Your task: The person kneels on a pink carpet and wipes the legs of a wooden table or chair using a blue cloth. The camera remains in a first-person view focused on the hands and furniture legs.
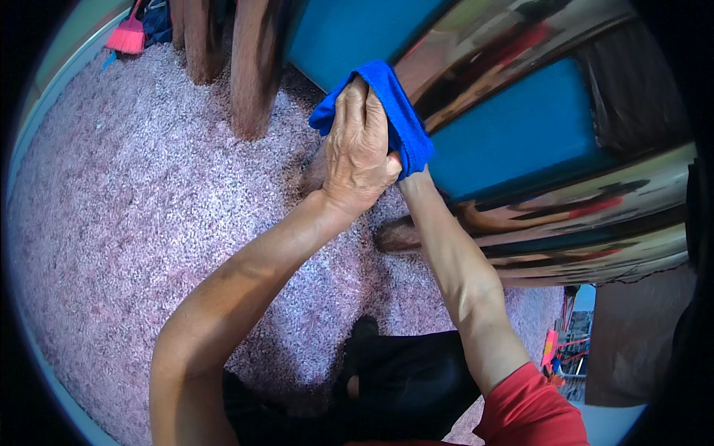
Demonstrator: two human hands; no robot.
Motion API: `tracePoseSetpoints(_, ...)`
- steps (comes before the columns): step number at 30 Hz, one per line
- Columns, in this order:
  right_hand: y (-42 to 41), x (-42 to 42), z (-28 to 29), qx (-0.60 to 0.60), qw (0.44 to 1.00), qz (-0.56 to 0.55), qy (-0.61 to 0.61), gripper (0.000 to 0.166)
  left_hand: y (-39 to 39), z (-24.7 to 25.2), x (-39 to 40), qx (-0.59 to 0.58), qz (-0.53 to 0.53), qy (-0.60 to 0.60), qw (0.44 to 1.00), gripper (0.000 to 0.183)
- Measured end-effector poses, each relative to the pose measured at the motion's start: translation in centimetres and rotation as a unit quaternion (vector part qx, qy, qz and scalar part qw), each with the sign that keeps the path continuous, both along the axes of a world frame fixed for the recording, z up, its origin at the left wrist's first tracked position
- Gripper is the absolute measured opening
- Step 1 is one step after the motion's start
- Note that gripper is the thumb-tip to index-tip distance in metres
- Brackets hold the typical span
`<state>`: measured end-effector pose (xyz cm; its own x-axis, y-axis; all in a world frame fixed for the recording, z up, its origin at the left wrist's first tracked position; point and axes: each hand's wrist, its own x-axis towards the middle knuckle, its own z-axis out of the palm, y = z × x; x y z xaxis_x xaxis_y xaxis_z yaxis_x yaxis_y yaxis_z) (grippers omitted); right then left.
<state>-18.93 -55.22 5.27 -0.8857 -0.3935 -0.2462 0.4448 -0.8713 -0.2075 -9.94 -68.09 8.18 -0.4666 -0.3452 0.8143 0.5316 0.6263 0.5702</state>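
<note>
A bright blue cloth (404,120) is bunched between my two hands, in front of a glossy piece of furniture. My left hand (357,139) lies flat against the cloth, fingers pointing away from me and the thumb along its near edge. The cloth wraps over my right hand, so only the right wrist (416,181) shows below it and its fingers are hidden. Just beyond the hands are the furniture's blue panels (513,134) and shiny curved bands (585,206), which mirror a red shape.
Thick brown wooden legs (254,72) stand on the speckled pink-grey floor (139,206). Another leg (399,234) sits below my right wrist. A pink broom (127,36) rests near the far-left wall. Beyond my right arm hangs or stands a brown panel (630,345), with red-handled items (552,357) beside it.
</note>
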Motion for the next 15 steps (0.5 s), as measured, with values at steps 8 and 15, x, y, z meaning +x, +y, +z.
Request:
tracePoseSetpoints(8, 6.5, -8.7, 3.2, 0.336, 0.905, -0.255, 0.050, 0.011, 0.6, 3.1, 0.6, 0.010, -0.004, 0.006, 1.000, 0.062)
tracePoseSetpoints(15, 8.4, -10.5, 4.7, 0.522, 0.719, -0.358, 0.285, 0.009, 1.9, 7.7, 0.0, 0.018, 0.050, 0.162, 0.985, 0.059)
